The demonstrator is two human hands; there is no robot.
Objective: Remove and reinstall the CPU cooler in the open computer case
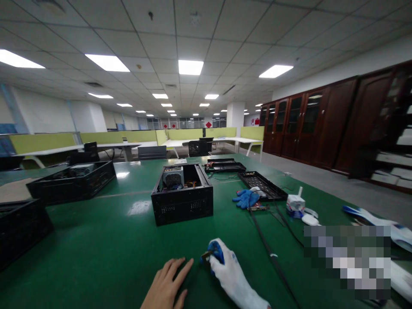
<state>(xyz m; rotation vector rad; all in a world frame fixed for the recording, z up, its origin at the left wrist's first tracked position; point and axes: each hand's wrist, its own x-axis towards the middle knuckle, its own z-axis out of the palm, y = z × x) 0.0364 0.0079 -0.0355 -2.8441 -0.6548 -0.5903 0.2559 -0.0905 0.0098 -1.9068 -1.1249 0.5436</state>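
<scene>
My left hand (167, 281), bare, is low over the green table (106, 244) with its fingers stretched out and nothing in them. To its right, my right hand (227, 268) wears a white work glove with blue-coated fingers, curled closed around a small flat brownish piece (206, 255). The kind of piece is too small to make out. Beyond both hands stands a black computer case (183, 208), open at the top, with a power supply (174, 177) and some wires showing inside.
More open black cases (72, 189) are on the left. At the right lie a blue glove (246, 198), a black perforated panel (262, 185), a black cable (264, 240) and a white-and-blue packet (295, 205). A pixelated patch hides the lower right. Wooden cabinets (309, 120) line the right wall.
</scene>
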